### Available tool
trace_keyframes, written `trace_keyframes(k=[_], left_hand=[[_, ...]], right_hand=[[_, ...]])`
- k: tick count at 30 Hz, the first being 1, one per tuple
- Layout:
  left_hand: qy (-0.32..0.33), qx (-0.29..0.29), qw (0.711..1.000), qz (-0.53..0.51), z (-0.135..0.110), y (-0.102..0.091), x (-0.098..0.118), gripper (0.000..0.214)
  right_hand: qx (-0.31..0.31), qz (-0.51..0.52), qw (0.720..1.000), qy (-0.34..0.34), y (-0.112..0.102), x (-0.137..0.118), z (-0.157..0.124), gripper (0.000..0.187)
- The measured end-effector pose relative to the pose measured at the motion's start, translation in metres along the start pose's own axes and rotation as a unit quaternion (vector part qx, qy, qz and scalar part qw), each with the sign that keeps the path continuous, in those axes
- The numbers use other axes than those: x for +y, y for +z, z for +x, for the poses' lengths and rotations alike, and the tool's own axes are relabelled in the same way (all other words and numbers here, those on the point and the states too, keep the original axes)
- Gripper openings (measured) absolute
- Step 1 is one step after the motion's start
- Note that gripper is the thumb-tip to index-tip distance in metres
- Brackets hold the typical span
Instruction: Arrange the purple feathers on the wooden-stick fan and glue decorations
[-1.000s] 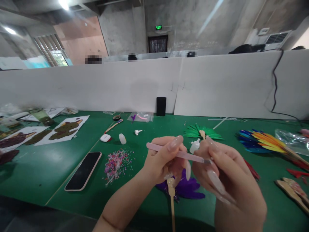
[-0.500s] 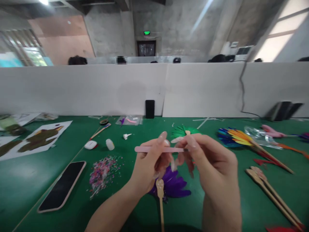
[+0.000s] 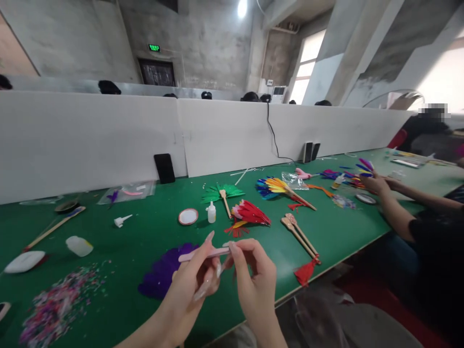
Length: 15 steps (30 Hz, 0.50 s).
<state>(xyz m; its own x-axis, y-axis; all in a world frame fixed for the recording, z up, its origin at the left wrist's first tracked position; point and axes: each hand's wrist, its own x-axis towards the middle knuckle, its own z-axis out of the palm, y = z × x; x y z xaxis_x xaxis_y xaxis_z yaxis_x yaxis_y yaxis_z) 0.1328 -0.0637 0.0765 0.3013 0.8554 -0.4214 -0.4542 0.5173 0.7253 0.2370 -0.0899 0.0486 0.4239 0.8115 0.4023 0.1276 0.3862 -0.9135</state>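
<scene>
A slim pink stick-like tool point(image 3: 186, 256) lies across my left hand point(image 3: 197, 278), pinched between thumb and fingers. My right hand point(image 3: 255, 270) pinches the tool's other end, covering its tip. Whether that is tweezers or a pen-like pick, I cannot tell. Beneath my left forearm and hand a purple feather fan point(image 3: 155, 275) lies on the green table point(image 3: 119, 241), its handle mostly hidden. Beyond my hands sit a small white glue bottle point(image 3: 211, 213), a round white dish with a reddish rim point(image 3: 188, 216) and a red feather fan point(image 3: 253, 212).
Loose colored bits point(image 3: 58, 302) lie at left, near a white bottle point(image 3: 79, 246) and a brush point(image 3: 54, 229). Green point(image 3: 213, 193) and blue-yellow point(image 3: 277, 186) feather fans lie farther back; wooden handles point(image 3: 300, 234) with a red tassel are at right. A co-worker's hands point(image 3: 379, 181) hold colored feathers.
The view has swung right, bringing a co-worker, the red fan and the dish into sight. Both my hands still grip the pink tool, now tilted up slightly at its right end.
</scene>
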Motion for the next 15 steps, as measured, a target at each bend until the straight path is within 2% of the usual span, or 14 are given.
trace_keyframes(k=[2,5,9,13,15], left_hand=[[-0.013,0.005,1.000,0.001,-0.001,-0.002,-0.013,0.050],[-0.013,0.013,1.000,-0.001,-0.001,-0.009,-0.030,0.052],[-0.055,0.093,0.994,-0.033,-0.004,-0.016,-0.040,0.034],[-0.083,0.157,0.983,-0.050,-0.014,-0.010,-0.042,0.017],[-0.084,0.230,0.967,-0.078,-0.019,-0.006,-0.045,0.027]], right_hand=[[-0.016,-0.006,1.000,0.016,-0.007,0.009,-0.008,0.017],[-0.051,0.028,0.995,0.081,-0.013,0.018,-0.018,0.023],[-0.084,0.113,0.977,0.158,-0.013,0.023,-0.030,0.030],[-0.096,0.172,0.961,0.193,-0.013,0.023,-0.038,0.034],[-0.101,0.175,0.961,0.191,-0.015,0.023,-0.040,0.034]])
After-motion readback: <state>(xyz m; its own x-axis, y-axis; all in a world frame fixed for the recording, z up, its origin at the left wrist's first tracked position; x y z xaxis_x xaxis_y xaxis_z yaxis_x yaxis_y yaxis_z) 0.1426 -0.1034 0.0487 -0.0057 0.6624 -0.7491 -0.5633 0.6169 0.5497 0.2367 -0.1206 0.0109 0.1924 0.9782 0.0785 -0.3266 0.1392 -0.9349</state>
